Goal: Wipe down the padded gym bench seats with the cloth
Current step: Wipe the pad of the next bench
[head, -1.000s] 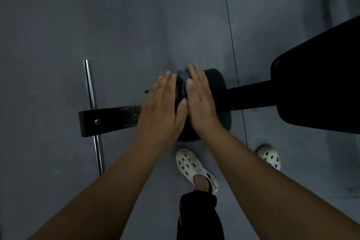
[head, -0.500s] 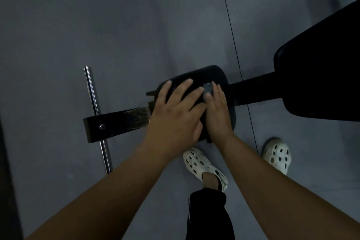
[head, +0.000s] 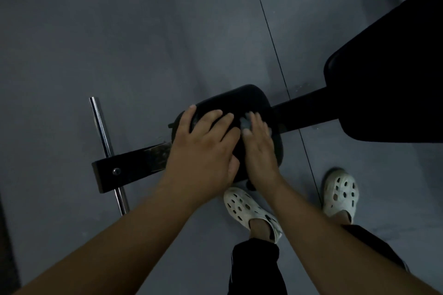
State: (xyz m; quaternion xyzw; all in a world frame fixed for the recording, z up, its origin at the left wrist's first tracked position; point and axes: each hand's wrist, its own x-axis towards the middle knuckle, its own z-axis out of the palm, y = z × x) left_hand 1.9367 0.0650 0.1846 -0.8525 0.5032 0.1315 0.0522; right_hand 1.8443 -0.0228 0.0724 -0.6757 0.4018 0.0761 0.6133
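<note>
Flatly, right hand (head: pixel 260 148) presses grey cloth (head: pixel 245 123) on rounded black pad (head: pixel 239 98).

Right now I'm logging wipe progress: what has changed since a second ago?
The right hand slid the cloth rightward across the small pad, toward the large seat. The left hand turned, fingers spreading over the pad. Both hands stayed flat on it; nothing gripped or released.

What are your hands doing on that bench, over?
Left hand flat on the small pad. Right hand flat, pressing the cloth onto it. Big seat to the right, no hand on it.
</note>
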